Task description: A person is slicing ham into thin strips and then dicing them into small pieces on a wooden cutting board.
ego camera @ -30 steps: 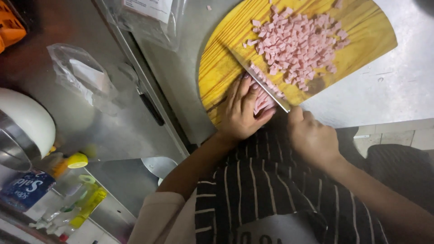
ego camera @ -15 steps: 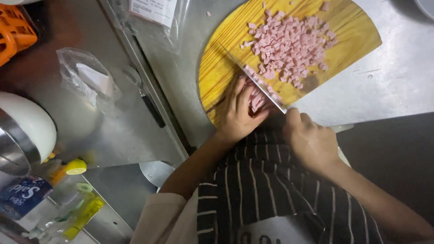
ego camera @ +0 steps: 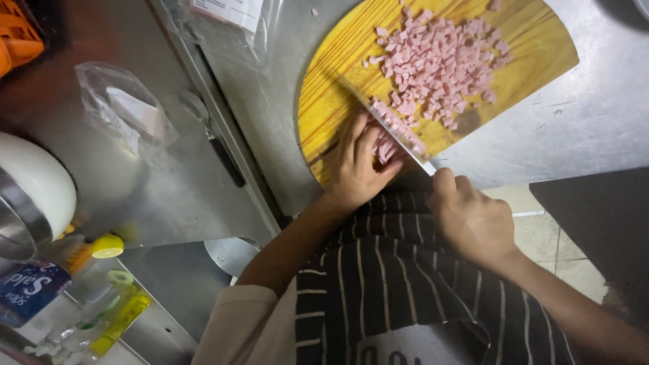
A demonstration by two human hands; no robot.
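A round yellow wooden cutting board point(ego camera: 338, 74) lies on a steel counter point(ego camera: 581, 128). A heap of small pink diced meat pieces point(ego camera: 439, 64) covers its middle. My left hand point(ego camera: 358, 165) presses down on uncut pink strips point(ego camera: 387, 145) at the board's near edge, fingers curled. My right hand point(ego camera: 473, 220) is closed around the handle of a large knife point(ego camera: 385, 122), whose blade lies across the board right beside my left fingers. My striped apron fills the bottom of the view.
A clear plastic bag point(ego camera: 125, 111) lies on the steel surface at left. A white bowl point(ego camera: 34, 182), a lemon half point(ego camera: 107, 245), a yellow-green bottle point(ego camera: 122, 314) and a blue pack point(ego camera: 30, 290) sit at lower left. An orange crate point(ego camera: 17, 40) is in the top-left corner.
The view has shifted a little, so the board sits slightly higher and to the left. Both hands keep their hold, and the knife stays against the strips beside my left fingers.
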